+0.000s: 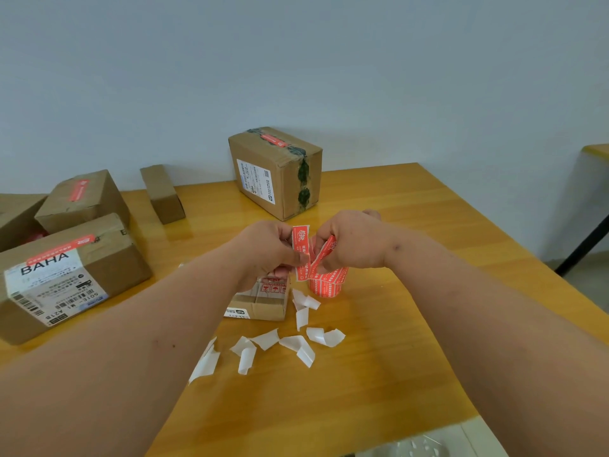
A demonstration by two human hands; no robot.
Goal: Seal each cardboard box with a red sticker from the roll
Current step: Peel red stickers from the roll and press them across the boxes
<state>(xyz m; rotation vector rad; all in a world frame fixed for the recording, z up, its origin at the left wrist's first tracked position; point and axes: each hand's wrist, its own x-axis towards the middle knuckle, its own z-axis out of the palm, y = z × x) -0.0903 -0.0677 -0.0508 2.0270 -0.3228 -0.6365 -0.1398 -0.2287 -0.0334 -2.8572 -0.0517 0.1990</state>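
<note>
Bright, even daylight; soft glare on wooden table (412, 206); wide-angle bending at edges; slightly soft focus.

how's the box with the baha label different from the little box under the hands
The BAHA box is far larger and lies at the table's left; the small box lies centrally, beneath the hands. The BAHA box carries a red sticker along its top; none is visible on the small box. Both are brown cardboard with labels.

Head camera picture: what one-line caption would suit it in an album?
Both hands, left and right, peel a red sticker off the roll above a small cardboard box.
</note>
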